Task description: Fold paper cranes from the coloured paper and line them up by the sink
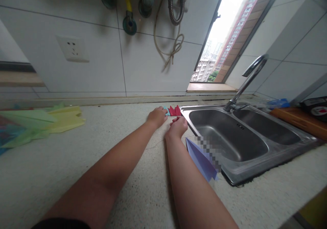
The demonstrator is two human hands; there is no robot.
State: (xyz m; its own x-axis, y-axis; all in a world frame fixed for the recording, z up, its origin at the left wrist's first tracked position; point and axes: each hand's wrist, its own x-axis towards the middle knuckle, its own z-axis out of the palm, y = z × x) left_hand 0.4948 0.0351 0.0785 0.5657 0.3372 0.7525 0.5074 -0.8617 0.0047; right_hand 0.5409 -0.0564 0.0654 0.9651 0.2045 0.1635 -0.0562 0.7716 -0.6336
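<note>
Far out on the counter, my left hand has its fingers closed at a small light blue folded paper, mostly covered by the fingers. Right beside that paper stands a red folded paper with pointed tips, close to the sink's corner. My right hand is curled just in front of the red paper, apart from it as far as I can see. Whatever its fingers may hold is hidden. A purple folded paper plane lies to the right of my right forearm, against the sink rim.
On the right is a double steel sink with a tall faucet. Several folded papers, among them a yellow one, lie at the far left of the counter. A wooden board rests beyond the sink. The tiled wall carries a socket.
</note>
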